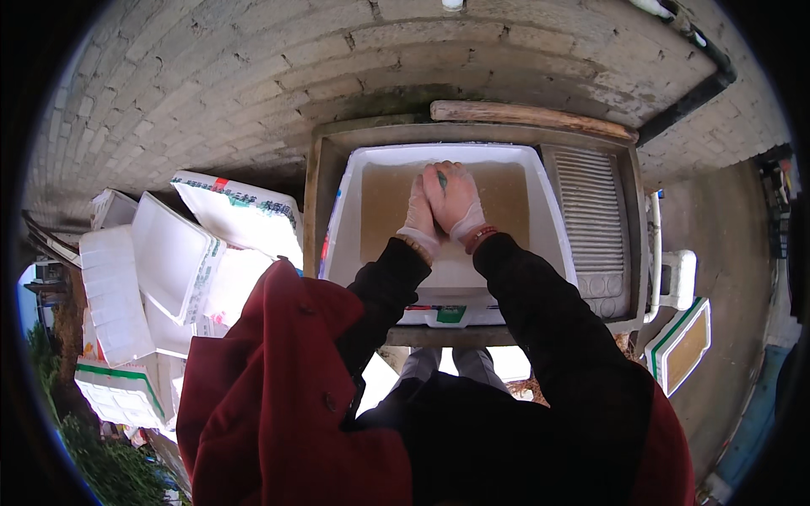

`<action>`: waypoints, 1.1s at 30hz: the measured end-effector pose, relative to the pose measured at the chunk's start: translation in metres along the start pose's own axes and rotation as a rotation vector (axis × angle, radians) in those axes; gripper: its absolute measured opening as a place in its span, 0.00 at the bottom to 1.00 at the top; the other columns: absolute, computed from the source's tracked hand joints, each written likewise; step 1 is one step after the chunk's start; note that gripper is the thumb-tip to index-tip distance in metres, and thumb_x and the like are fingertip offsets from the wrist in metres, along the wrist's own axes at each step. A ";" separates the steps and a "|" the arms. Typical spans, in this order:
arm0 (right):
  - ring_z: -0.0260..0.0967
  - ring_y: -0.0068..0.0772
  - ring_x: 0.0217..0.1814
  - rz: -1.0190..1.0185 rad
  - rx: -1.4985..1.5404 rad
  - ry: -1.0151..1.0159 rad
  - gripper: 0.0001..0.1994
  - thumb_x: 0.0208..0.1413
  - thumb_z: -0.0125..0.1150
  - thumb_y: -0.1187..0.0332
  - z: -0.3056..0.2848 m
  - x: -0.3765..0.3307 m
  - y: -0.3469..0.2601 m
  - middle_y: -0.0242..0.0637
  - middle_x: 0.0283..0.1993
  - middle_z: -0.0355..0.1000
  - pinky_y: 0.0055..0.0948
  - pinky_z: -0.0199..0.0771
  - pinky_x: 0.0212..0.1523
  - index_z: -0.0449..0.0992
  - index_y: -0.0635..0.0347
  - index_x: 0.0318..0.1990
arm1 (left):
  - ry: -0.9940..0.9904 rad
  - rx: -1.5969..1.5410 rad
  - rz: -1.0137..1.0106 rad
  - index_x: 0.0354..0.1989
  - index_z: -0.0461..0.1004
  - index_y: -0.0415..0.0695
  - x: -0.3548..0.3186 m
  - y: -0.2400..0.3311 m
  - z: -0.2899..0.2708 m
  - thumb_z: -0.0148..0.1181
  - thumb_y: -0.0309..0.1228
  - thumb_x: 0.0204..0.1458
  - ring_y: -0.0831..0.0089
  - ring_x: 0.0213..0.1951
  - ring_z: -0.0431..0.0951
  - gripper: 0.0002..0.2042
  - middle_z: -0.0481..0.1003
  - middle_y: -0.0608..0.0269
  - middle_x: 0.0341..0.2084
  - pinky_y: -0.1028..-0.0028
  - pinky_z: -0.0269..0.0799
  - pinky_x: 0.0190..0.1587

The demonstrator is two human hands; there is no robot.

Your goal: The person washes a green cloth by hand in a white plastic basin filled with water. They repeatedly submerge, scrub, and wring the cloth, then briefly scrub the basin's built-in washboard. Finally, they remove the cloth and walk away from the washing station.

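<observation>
My left hand (pixel 418 212) and my right hand (pixel 456 201) are pressed together, closed, over a white foam box (pixel 547 223). Thin see-through gloves seem to cover both. Brownish, cloudy water (pixel 390 207) lies in the box below them. A small dark green patch (pixel 442 180) shows at the fingers of my right hand. Whether it belongs to something held between the palms is hidden. The right hand lies partly over the left.
The box sits in a stone sink (pixel 637 253) with a ribbed washboard (pixel 593 211) on its right. A wooden pole (pixel 531 116) rests along the back rim, before a block wall (pixel 278 76). Foam boxes (pixel 173 253) are piled at left; another box (pixel 682 346) stands lower right.
</observation>
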State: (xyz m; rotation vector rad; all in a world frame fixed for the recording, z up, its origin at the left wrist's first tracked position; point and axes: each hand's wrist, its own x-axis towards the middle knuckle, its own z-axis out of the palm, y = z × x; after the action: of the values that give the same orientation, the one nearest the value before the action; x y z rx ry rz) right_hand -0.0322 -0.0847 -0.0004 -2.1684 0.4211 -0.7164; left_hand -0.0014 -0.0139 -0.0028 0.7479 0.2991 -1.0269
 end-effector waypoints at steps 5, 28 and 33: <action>0.67 0.54 0.30 0.395 0.161 0.063 0.23 0.56 0.41 0.53 0.010 0.002 0.008 0.52 0.30 0.72 0.39 0.65 0.38 0.73 0.65 0.28 | -0.003 0.014 0.076 0.50 0.65 0.45 0.014 -0.015 -0.004 0.35 0.58 0.54 0.64 0.48 0.69 0.30 0.70 0.58 0.46 0.68 0.65 0.51; 0.60 0.43 0.59 0.264 -0.308 -0.735 0.19 0.50 0.55 0.58 0.061 0.001 0.137 0.39 0.56 0.65 0.37 0.59 0.58 0.70 0.46 0.51 | 0.322 0.768 0.050 0.57 0.62 0.53 0.019 0.074 -0.097 0.47 0.43 0.53 0.61 0.58 0.57 0.22 0.55 0.63 0.59 0.57 0.55 0.56; 0.61 0.44 0.59 0.479 -0.599 -1.172 0.21 0.50 0.53 0.59 0.094 -0.016 0.152 0.41 0.57 0.65 0.38 0.64 0.53 0.69 0.56 0.52 | 0.237 0.736 0.040 0.58 0.61 0.51 0.010 0.077 -0.094 0.47 0.44 0.53 0.60 0.59 0.57 0.24 0.55 0.62 0.60 0.57 0.54 0.57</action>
State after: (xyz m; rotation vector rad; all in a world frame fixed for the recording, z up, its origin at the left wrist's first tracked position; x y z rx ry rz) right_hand 0.0041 -0.1162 -0.1732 -2.4346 0.4953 1.0484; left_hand 0.0801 0.0670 -0.0431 1.5394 0.0981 -1.0106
